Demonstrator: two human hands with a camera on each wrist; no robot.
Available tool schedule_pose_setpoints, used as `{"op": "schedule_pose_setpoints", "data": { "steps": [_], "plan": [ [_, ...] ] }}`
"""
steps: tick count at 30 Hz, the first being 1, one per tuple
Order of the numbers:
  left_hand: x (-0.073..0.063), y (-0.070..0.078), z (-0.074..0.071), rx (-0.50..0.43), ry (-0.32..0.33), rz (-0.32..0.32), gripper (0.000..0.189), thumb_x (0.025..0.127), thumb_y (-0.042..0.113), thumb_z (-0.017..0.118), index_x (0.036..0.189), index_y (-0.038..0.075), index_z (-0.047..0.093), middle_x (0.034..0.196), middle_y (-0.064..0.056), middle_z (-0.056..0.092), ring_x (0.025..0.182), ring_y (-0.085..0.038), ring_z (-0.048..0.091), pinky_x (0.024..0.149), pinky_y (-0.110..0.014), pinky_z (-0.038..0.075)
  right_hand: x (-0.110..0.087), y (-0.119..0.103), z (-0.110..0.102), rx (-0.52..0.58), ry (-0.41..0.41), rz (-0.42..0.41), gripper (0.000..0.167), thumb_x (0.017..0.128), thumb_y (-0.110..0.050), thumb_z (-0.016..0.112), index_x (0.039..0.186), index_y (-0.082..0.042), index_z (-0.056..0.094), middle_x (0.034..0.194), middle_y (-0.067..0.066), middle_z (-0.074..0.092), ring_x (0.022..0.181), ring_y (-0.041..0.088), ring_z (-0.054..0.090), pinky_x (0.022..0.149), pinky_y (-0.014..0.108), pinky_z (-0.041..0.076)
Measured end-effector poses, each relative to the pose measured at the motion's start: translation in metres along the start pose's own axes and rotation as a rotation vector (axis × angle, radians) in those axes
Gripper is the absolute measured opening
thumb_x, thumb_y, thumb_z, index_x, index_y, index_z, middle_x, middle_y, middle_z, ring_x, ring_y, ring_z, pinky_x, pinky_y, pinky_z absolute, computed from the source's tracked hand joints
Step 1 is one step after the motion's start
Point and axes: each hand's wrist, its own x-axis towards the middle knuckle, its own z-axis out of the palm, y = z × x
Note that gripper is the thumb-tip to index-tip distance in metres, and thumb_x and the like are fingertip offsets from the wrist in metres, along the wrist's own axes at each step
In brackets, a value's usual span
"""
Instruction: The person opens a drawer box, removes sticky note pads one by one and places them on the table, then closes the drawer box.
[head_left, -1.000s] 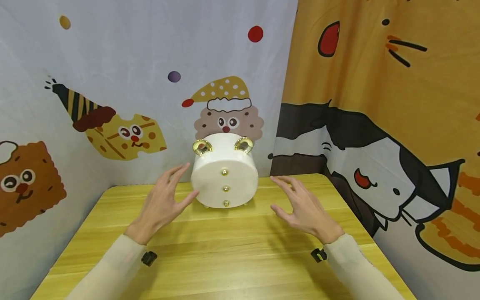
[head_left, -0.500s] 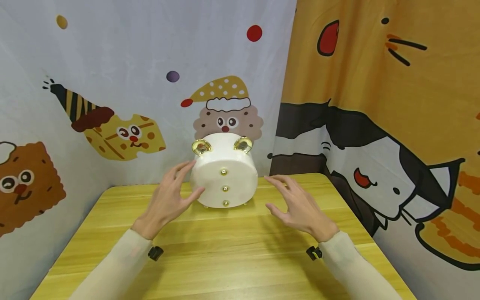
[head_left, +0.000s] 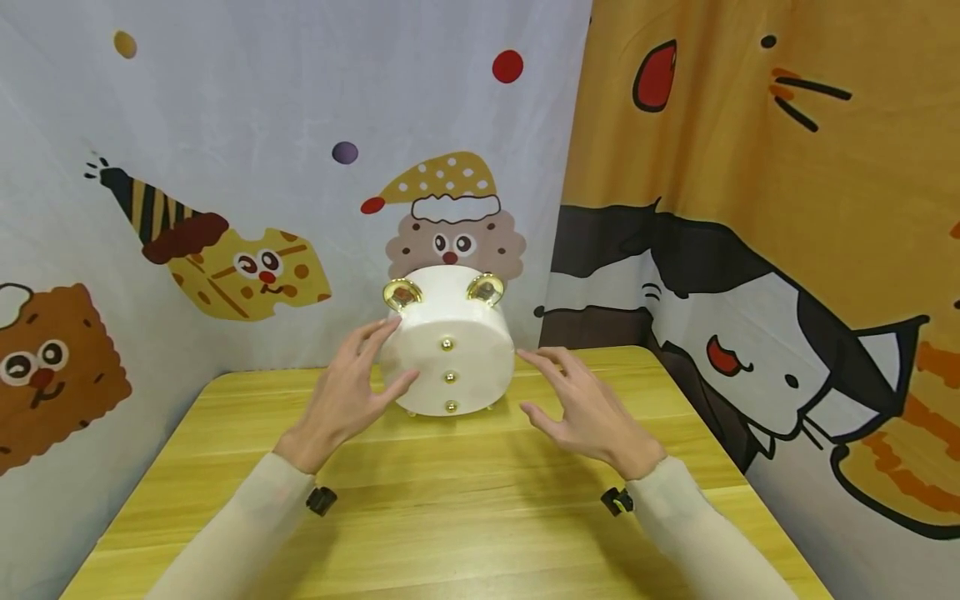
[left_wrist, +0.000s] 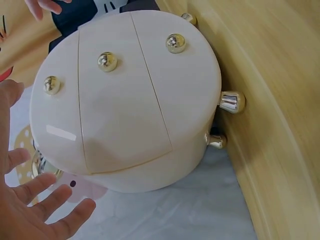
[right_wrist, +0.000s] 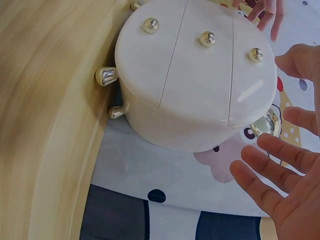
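A glossy white rounded drawer box (head_left: pixel 480 358) stands on small gold feet (left_wrist: pixel 232 102) at the far side of the table. Two gold ring-like ears (head_left: pixel 486 289) top it, and three gold ball knobs (right_wrist: pixel 208 39) run down its front, with seams between the drawers. My left hand (head_left: pixel 343 402) is at the box's left side, fingers spread, its fingertips overlapping the box's edge in the head view. On the other side, my right hand (head_left: pixel 588 408) has loosely bent, spread fingers, the fingertips close to the box's right edge. Neither hand grips anything.
The yellow wood-grain table (head_left: pixel 450 517) reaches back to a white cloth backdrop (head_left: pixel 247 100) printed with cartoon food. An orange curtain (head_left: pixel 750 167) with a printed cat hangs on the right. Dark wrist devices (head_left: pixel 321 501) sit at both sleeves.
Both hands have moved inward toward the box, the left one rightward and the right one leftward. The box stays where it was.
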Motion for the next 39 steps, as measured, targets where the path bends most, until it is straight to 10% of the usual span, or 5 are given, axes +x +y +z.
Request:
{"op": "schedule_pose_setpoints", "data": {
  "steps": [12, 39],
  "plan": [
    [0.011, 0.002, 0.007, -0.041, 0.004, 0.021, 0.085, 0.103, 0.040, 0.089, 0.176, 0.016, 0.052, 0.172, -0.021, 0.056, 0.155, -0.047, 0.058, 0.122, -0.071, 0.055, 0.013, -0.008, 0.004, 0.015, 0.011, -0.026, 0.078, 0.106, -0.040, 0.084, 0.175, -0.021, 0.054, 0.150, 0.010, 0.065, 0.109, 0.023, 0.071, 0.077, 0.035, 0.064],
    [0.018, -0.001, 0.014, -0.041, 0.007, 0.017, 0.078, 0.104, 0.040, 0.090, 0.171, 0.015, 0.058, 0.166, -0.021, 0.058, 0.152, -0.046, 0.059, 0.121, -0.067, 0.057, 0.044, -0.023, 0.016, 0.054, 0.045, -0.081, 0.075, 0.107, -0.035, 0.085, 0.174, -0.018, 0.054, 0.137, 0.013, 0.070, 0.105, 0.024, 0.072, 0.088, 0.042, 0.068]
  ]
}}
